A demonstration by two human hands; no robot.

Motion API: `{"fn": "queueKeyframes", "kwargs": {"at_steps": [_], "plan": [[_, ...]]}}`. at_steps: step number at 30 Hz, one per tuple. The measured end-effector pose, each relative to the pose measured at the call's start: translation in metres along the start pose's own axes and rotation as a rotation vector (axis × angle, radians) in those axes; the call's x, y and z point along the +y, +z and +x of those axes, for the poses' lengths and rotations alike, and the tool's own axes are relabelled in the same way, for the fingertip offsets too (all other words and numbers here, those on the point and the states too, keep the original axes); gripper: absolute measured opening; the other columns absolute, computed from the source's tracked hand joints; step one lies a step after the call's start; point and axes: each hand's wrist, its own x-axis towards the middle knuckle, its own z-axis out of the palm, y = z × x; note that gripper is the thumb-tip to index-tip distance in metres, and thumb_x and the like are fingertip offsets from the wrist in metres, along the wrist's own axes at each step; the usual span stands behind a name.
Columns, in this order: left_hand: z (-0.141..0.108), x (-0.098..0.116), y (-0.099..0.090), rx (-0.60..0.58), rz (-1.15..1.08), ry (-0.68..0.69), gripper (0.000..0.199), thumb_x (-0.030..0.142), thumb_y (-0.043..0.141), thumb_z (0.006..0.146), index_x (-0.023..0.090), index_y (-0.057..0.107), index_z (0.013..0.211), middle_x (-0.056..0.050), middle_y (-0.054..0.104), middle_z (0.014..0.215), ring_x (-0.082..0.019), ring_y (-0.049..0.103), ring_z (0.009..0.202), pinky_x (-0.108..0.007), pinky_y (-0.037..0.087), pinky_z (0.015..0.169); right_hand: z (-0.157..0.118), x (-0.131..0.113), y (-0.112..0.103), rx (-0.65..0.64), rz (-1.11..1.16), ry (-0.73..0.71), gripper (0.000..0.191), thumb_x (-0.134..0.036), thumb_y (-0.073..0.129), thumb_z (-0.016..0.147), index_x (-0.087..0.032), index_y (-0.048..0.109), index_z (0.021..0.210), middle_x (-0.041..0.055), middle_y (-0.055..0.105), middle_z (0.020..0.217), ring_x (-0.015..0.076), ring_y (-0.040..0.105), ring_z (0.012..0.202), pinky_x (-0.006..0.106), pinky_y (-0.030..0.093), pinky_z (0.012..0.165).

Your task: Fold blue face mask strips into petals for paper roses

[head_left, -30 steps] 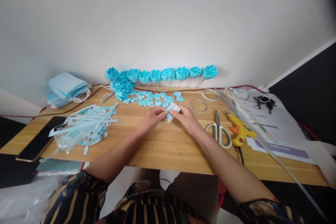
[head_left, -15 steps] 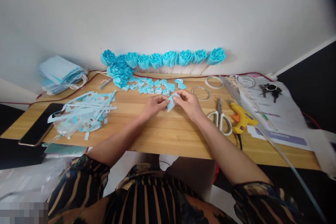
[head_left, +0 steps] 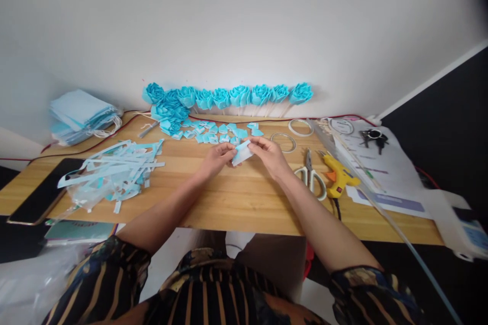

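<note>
Between my hands, above the wooden table, is a small pale blue piece of mask fabric (head_left: 241, 153). My left hand (head_left: 219, 161) pinches its left end between thumb and fingers. My right hand (head_left: 267, 155) grips its upper right corner the same way. Just behind the hands lie several small blue petal pieces (head_left: 211, 138), some folded. A pile of blue flower heads (head_left: 170, 111) rests at their left. Further back, a row of blue fabric flowers (head_left: 240, 95) on thin sticks leans against the wall.
Scissors (head_left: 311, 179), a yellow glue gun (head_left: 338, 174) and tape rings (head_left: 284, 142) lie right. Keys (head_left: 374, 138) sit on papers at far right. Left are fabric strips (head_left: 125, 162), a phone (head_left: 41, 193) and stacked masks (head_left: 82, 111). A red cord (head_left: 244, 118) runs along the back.
The fabric piece has turned and shows a broader, flatter face between my fingers. Both hands still hold it. The whole view has shifted slightly.
</note>
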Motion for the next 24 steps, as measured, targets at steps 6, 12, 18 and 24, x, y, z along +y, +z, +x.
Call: {"fn": "queueKeyframes", "kwargs": {"at_steps": [6, 12, 18, 24], "plan": [[0.0014, -0.0017, 0.0021, 0.004, -0.010, -0.020, 0.044, 0.052, 0.077, 0.070, 0.014, 0.058, 0.084, -0.004, 0.070, 0.066, -0.016, 0.069, 0.060, -0.024, 0.051, 0.056, 0.0000, -0.0007, -0.0009, 0.035, -0.029, -0.003, 0.024, -0.037, 0.070, 0.069, -0.020, 0.071, 0.086, 0.0007, 0.070, 0.082, 0.0165, 0.060, 0.077, 0.030, 0.047, 0.076], [0.0026, -0.0036, 0.0003, 0.014, -0.001, -0.010, 0.042, 0.048, 0.078, 0.069, 0.014, 0.059, 0.083, -0.003, 0.070, 0.065, -0.015, 0.067, 0.058, -0.024, 0.051, 0.056, 0.0004, 0.0005, -0.0018, 0.024, -0.048, -0.018, 0.025, -0.039, 0.069, 0.071, -0.020, 0.072, 0.086, 0.0008, 0.069, 0.082, 0.0163, 0.058, 0.077, 0.029, 0.046, 0.076], [0.0022, -0.0021, 0.0007, 0.005, 0.026, -0.025, 0.039, 0.046, 0.078, 0.070, 0.013, 0.060, 0.082, -0.003, 0.069, 0.064, -0.012, 0.063, 0.054, -0.023, 0.051, 0.056, -0.0030, -0.0048, -0.0034, -0.072, -0.083, -0.016, 0.040, -0.055, 0.058, 0.084, -0.021, 0.074, 0.095, 0.0015, 0.067, 0.088, 0.0169, 0.058, 0.081, 0.029, 0.044, 0.077], [0.0014, -0.0008, 0.0015, -0.021, 0.033, -0.013, 0.039, 0.045, 0.078, 0.070, 0.014, 0.060, 0.082, -0.001, 0.066, 0.062, -0.013, 0.063, 0.058, -0.024, 0.051, 0.058, -0.0015, 0.0044, -0.0026, -0.046, -0.225, -0.042, 0.033, -0.052, 0.069, 0.076, -0.019, 0.066, 0.071, -0.0013, 0.058, 0.066, 0.0148, 0.051, 0.066, 0.028, 0.040, 0.066]]}}
